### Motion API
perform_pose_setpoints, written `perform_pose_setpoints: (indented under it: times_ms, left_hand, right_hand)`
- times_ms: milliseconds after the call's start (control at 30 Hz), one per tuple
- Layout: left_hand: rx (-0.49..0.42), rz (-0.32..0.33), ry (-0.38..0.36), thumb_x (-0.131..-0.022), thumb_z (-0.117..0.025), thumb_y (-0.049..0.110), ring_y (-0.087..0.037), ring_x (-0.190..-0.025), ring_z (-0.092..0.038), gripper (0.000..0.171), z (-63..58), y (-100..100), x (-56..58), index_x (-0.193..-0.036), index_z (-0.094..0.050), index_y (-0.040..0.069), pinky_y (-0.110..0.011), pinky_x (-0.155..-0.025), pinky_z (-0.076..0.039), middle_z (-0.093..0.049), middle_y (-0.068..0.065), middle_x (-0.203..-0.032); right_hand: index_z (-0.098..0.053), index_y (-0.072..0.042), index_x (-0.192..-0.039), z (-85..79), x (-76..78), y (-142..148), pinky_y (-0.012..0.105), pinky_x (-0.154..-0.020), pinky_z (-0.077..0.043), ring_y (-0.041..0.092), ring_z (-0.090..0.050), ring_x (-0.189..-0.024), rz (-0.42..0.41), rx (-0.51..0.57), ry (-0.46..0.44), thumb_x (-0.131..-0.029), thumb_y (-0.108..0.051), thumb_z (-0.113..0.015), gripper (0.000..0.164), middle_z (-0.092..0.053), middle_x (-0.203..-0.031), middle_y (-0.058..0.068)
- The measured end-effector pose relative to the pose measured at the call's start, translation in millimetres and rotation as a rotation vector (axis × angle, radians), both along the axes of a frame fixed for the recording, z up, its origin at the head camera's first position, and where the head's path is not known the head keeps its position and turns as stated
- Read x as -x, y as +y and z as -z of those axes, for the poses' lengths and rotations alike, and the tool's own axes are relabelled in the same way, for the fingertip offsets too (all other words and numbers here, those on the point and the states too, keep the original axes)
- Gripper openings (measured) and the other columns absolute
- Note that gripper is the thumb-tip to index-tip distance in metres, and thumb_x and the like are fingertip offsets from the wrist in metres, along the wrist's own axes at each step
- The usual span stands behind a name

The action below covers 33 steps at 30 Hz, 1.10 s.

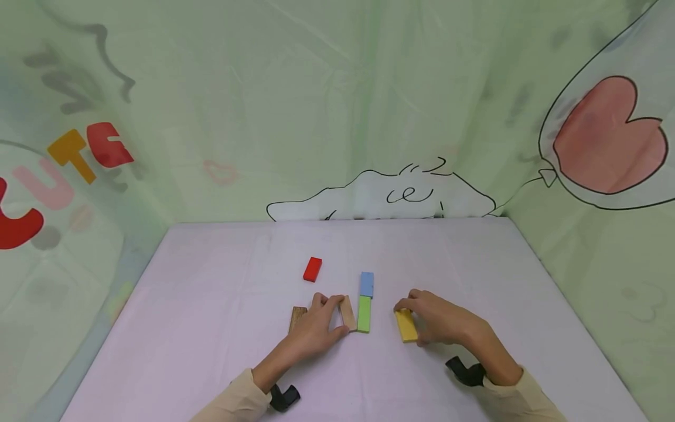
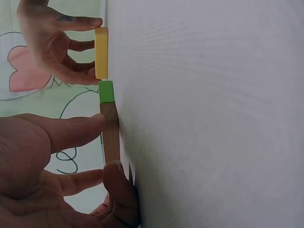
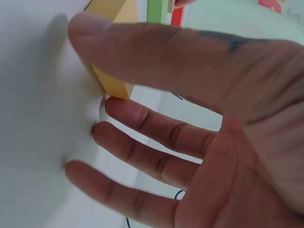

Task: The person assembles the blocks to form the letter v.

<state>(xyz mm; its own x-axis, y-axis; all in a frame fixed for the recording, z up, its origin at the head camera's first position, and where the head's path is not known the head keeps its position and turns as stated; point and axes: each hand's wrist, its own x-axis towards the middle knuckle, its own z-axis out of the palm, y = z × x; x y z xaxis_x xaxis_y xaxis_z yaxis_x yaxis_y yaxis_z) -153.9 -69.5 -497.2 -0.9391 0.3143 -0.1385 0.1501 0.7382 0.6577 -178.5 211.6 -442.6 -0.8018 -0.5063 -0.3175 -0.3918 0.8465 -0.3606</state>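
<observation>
Head view: a person's left hand (image 1: 316,331) pinches a pale tan rectangular wooden block (image 1: 348,313) between thumb and fingers, while the right hand (image 1: 440,319) is clamped on a flat yellow rectangular block (image 1: 406,325) at 3 o'clock from it. The tan block lies on a worktop covered in white cloth (image 1: 211,258), its long axis running from about 11 to 5 o'clock; the yellow one slants less, its far end between 11 and 12.

Tan shows a bare wood surface; yellow is evenly coloured and sharp-edged, as the right wrist view confirms.

Six blocks are seen, one of each colour. Just beside the tan block at 3 o'clock, a bright green rectangular block (image 1: 364,314) points nearly to 12, its far end meeting a light blue rectangular block (image 1: 367,284) set along the same line. One glossy red rectangular block (image 1: 313,269) lies between 10 and 11 o'clock from the tan, aimed at 1. Toward 9, a dark brown grained wooden block (image 1: 297,316) is partly hidden by the left hand.
</observation>
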Motion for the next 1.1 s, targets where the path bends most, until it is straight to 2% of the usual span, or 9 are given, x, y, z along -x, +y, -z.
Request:
perform_pose_setpoints:
  times_ms: [200,433,700,1100]
  left_hand:
    - [-0.003,0.001,0.002,-0.096,-0.078,0.022,-0.015,-0.063,-0.045,0.066,0.5,-0.8,0.2,-0.154,-0.051,0.011,-0.025,-0.057,-0.039,-0.050,-0.019,-0.131]
    - [-0.002,0.004,0.002,-0.096,-0.078,0.023,-0.015,-0.064,-0.045,0.066,1.4,-1.1,1.5,-0.154,-0.051,0.012,-0.025,-0.057,-0.040,-0.050,-0.018,-0.130]
    - [0.001,0.006,0.005,-0.095,-0.078,0.024,-0.014,-0.064,-0.045,0.066,3.2,-1.0,2.1,-0.154,-0.051,0.012,-0.024,-0.057,-0.040,-0.050,-0.018,-0.130]
    - [0.002,0.003,-0.007,-0.096,-0.078,0.024,-0.014,-0.061,-0.044,0.066,3.3,-1.4,1.7,-0.154,-0.051,0.013,-0.025,-0.056,-0.038,-0.050,-0.019,-0.132]
  right_hand:
    - [-0.070,-0.014,-0.130,1.9,4.4,0.0,0.040,-0.094,-0.058,0.015,-0.058,-0.103,-0.004,-0.002,-0.013,-0.070,-0.011,-0.098,0.066,-0.063,-0.113,-0.001]
    - [-0.068,-0.013,-0.133,-2.2,8.1,-1.7,0.038,-0.089,-0.058,0.016,-0.059,-0.099,0.000,0.012,-0.025,-0.073,-0.014,-0.097,0.067,-0.061,-0.113,0.000]
    - [-0.065,-0.012,-0.136,-1.1,11.5,-1.9,0.037,-0.087,-0.059,0.019,-0.063,-0.103,-0.005,0.046,-0.007,-0.077,-0.019,-0.095,0.067,-0.061,-0.115,0.001]
    - [-0.063,-0.009,-0.138,3.3,29.7,0.1,0.032,-0.082,-0.058,0.019,-0.065,-0.102,-0.036,0.081,0.028,-0.080,-0.017,-0.093,0.065,-0.060,-0.115,0.003]
